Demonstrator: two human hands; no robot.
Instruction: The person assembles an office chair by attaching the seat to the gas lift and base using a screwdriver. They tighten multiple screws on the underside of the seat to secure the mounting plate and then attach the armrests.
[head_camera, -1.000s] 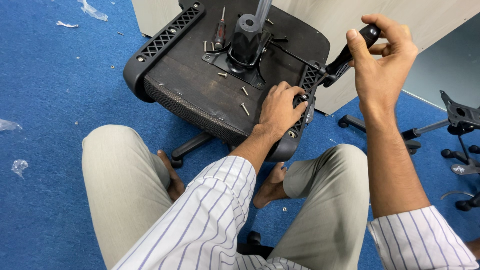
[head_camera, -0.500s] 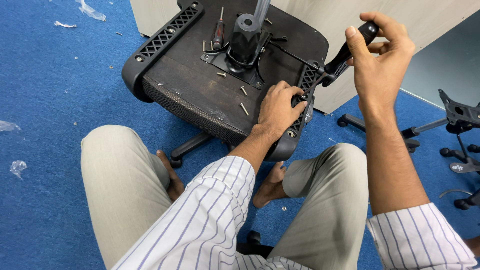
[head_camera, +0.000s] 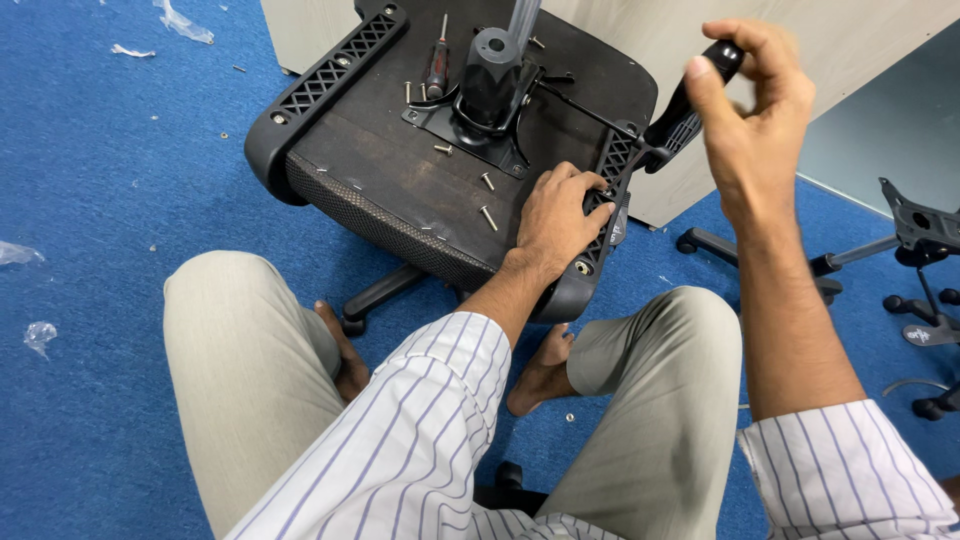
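Blue carpet (head_camera: 120, 180) all round; my left hand (head_camera: 556, 222) presses the upturned seat (head_camera: 400, 170) (mid-frame), right hand (head_camera: 750, 110) loosely pinching the screwdriver (head_camera: 685, 110).

Your right hand (head_camera: 750, 110) was motion-blurred, so its grip on the screwdriver handle (head_camera: 690, 100) couldn't be judged. Your left hand (head_camera: 555, 220) hid the screwdriver's tip. At twelve o'clock, the grey post (head_camera: 523, 15) ran off the top edge; at three o'clock, another chair base (head_camera: 925, 250) was cropped.
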